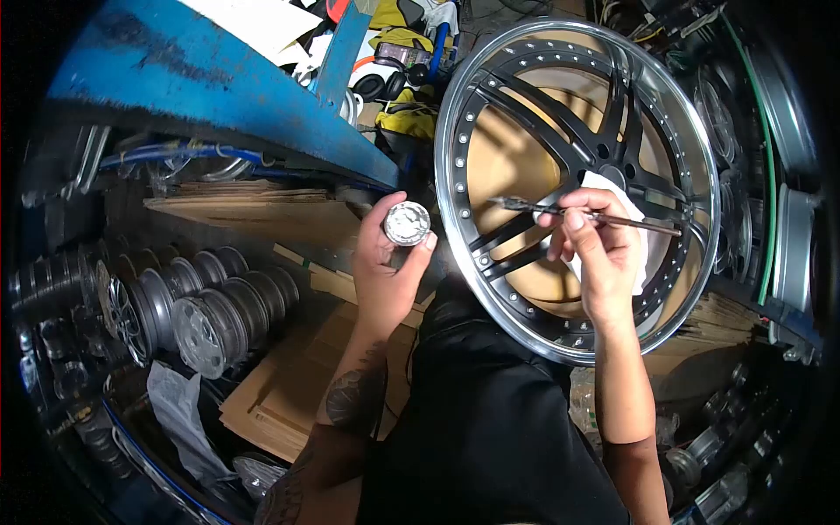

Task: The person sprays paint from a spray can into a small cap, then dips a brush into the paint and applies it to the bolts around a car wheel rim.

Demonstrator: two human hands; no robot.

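My left hand (382, 278) grips a small round pot (408, 224) between thumb and fingers. Its top faces me and shows a silvery, smeared surface. A thin paintbrush (652, 227) with a dark tip pointing left is pinched in my right hand (607, 254). That same hand also has a white cloth (644, 268) tucked under the fingers. Behind the brush stands a large wheel (451, 206), with a polished silver lip, black double spokes and small silver bolts around its ring. The brush tip appears in front of the spokes; whether it touches them I cannot tell.
A blue metal beam (219, 79) crosses the upper left. Several bare wheels (210, 328) lie in rows at the left, with flattened cardboard (289, 398) beside them. Black headphones (379, 86) and yellow-black items sit at the top. More rims (794, 245) line the right side.
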